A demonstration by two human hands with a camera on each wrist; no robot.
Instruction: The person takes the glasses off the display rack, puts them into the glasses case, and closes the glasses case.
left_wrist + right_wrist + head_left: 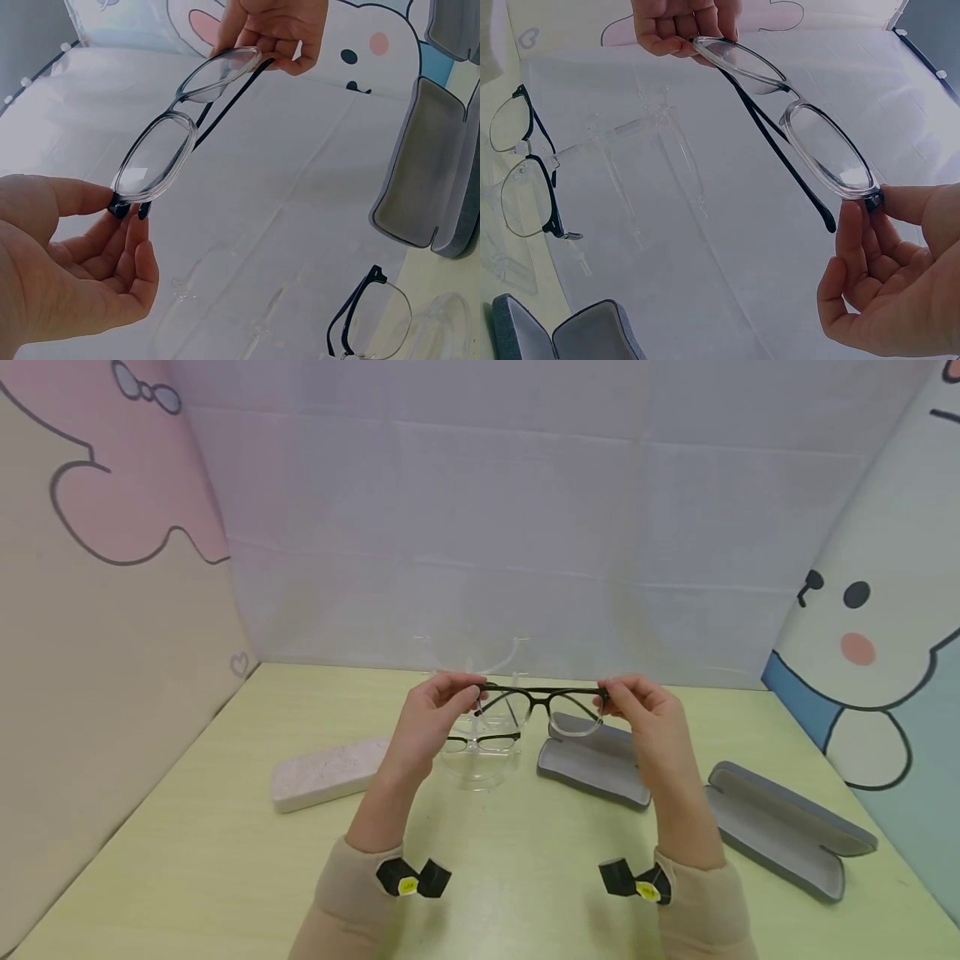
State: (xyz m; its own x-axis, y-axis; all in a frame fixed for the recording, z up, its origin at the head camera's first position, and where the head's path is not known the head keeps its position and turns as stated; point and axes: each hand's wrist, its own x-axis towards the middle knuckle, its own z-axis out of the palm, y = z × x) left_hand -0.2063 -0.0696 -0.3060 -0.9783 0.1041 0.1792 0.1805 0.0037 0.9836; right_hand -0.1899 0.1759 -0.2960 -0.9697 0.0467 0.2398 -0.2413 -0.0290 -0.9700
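Black and clear, the glasses (540, 700) stretch level between your left hand (423, 720) and right hand (657, 720), each grip pinching one end of the frame. You hold them raised, to the right of the clear display stand (480, 777), long axis running side to side, your left hand the nearer to the stand and its second pair (497, 742).

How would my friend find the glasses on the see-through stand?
Start at the yellow table, then find the clear stand toward its back, left of an open grey case. The glasses sit on that stand. Their lower rims are thin, while the held pair in front has thick, clear ones.
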